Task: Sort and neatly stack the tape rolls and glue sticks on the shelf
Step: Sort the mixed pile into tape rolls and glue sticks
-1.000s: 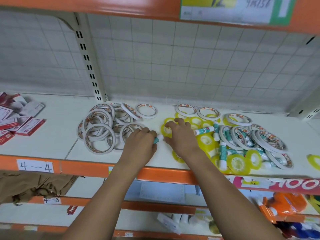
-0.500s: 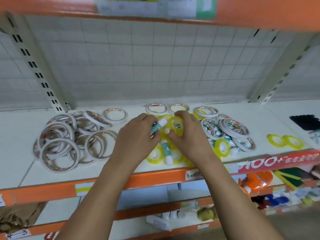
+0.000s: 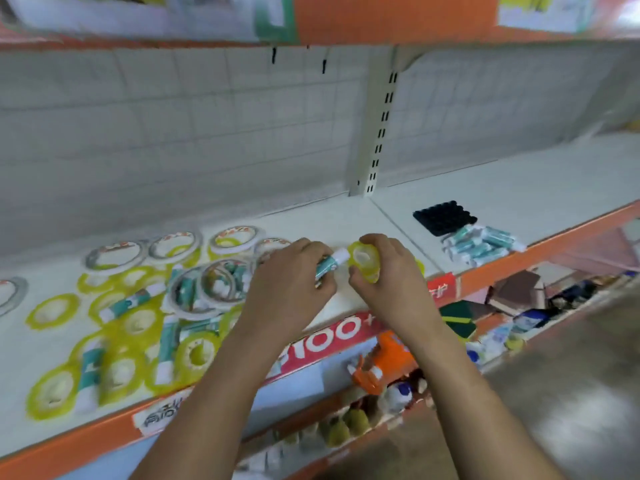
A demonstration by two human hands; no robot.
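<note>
The fingers of my left hand (image 3: 287, 278) were curled round a glue stick (image 3: 330, 263); those of my right hand (image 3: 391, 275) pinched a yellow tape roll (image 3: 365, 259), one kind per hand, I judge, for sorting. Right of them lay the sorted glue sticks (image 3: 481, 244); left, the mixed heap (image 3: 194, 289), over which both hands had been half a second earlier.

Left hand (image 3: 291, 277) lifted glue stick (image 3: 331, 262); right hand (image 3: 394, 277), tape roll (image 3: 364, 259) (yellow).

White shelf (image 3: 346, 216), orange front edge, pretty messy tbh: yellow rolls (image 3: 34, 315) and glue sticks (image 3: 126, 303) jumbled on the left, white rolls (image 3: 117, 247) mostly behind them, black pad (image 3: 444, 217) and a tidy glue pile (image 3: 479, 244) off right.
</note>
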